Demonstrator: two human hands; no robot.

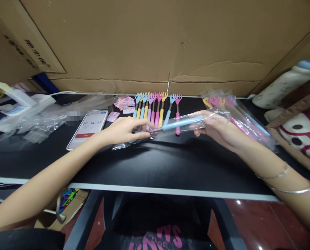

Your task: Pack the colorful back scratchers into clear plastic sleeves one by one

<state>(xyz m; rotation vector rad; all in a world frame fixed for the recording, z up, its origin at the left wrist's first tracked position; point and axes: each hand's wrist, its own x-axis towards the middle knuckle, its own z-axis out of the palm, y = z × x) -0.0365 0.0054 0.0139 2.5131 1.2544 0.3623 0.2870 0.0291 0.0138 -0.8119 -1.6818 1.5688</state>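
Note:
A back scratcher with a light blue handle (183,123) lies level between my hands, inside a see-through plastic sleeve (157,133). My left hand (123,131) pinches it at the claw end, and the fingers cover the claw. At the handle end, my right hand (219,126) is closed round the sleeve. Just behind stands a row of loose back scratchers, among them a pink one (178,123), with blue, yellow and purple ones to its left. Beyond my right wrist is a pile of bagged back scratchers (251,121).
Small printed cards (124,103) lie behind my left hand. A phone (88,128) shows a running timer, with plastic sleeves (44,121) heaped to its left. Cardboard (149,45) walls the back of the black table (155,166). A bottle (280,81) stands at right.

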